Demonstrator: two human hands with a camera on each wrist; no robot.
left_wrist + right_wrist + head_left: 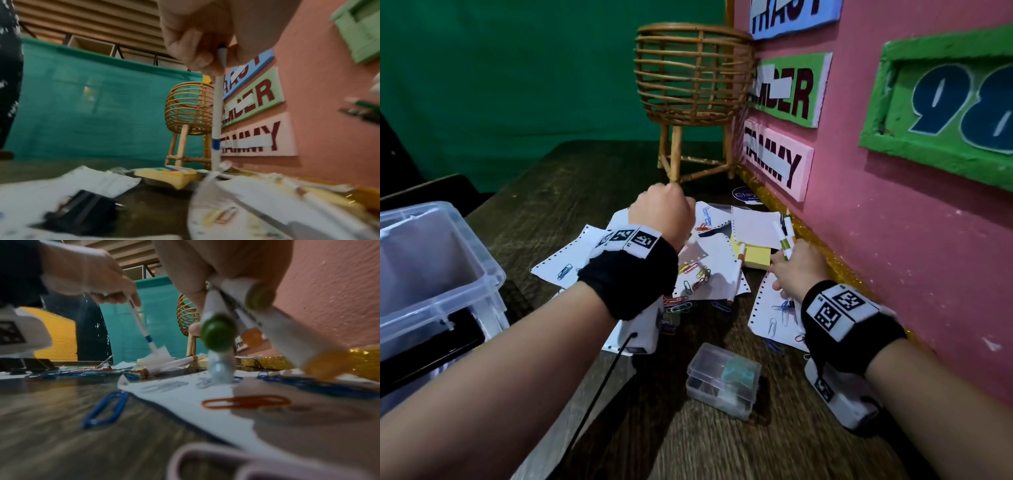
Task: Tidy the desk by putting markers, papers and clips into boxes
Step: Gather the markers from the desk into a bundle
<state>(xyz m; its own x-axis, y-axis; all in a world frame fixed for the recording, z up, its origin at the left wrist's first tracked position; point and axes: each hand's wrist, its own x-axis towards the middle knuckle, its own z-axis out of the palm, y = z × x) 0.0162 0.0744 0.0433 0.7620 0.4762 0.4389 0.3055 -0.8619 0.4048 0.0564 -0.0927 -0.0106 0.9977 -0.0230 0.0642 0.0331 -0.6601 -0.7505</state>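
My left hand (664,210) hovers over the paper pile and grips a white marker with a blue band (217,113), held upright with its tip on the papers. My right hand (792,270), near the pink wall, grips a bundle of several white markers (786,236); their green and orange ends (218,332) point at the desk. One more marker with an orange band (738,270) lies on the scattered white papers (717,253). Coloured paper clips (695,274) lie over the papers and desk. A large clear box (431,274) stands at the left, and a small clear box (722,380) sits near me.
A wicker basket on legs (691,78) stands at the back by the pink signboard wall (893,222). A yellow sticky-note pad (756,257) lies among the papers. A black binder clip (82,211) rests on paper by my left wrist. Green cloth hangs behind the wooden desk (571,178).
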